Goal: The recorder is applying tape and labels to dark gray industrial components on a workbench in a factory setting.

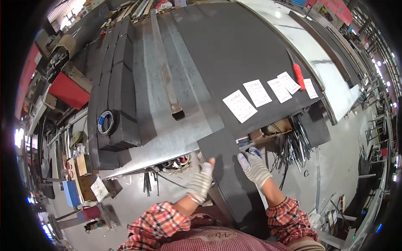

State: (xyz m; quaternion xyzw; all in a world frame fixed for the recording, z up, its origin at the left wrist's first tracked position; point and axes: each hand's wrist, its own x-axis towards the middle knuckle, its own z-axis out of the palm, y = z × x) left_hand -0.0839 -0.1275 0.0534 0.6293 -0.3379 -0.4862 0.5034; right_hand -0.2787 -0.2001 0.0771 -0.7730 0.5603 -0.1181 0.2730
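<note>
Past table edge (159,157) | dark strip (230,180) | left fingers (206,168) spread, floor (132,205) leftward | right fingers (253,159) at strip edge, grip unclear

Left hand (199,183): one, in a pale striped glove; raised upright, thumb apart from the fingers and pointing up, thumb tip uncovered; fingers extended, motion-blurred. Left wrist (185,206): bare, angled up and to the right. Right hand (254,168): one, likewise gloved; fingers pointing forward, slightly leftward; finger closure unclear. Right wrist (274,195): bare, angled up and to the left. Forearms: two, in red checked sleeves (289,219), converging from the lower edge; hands apart.
</note>
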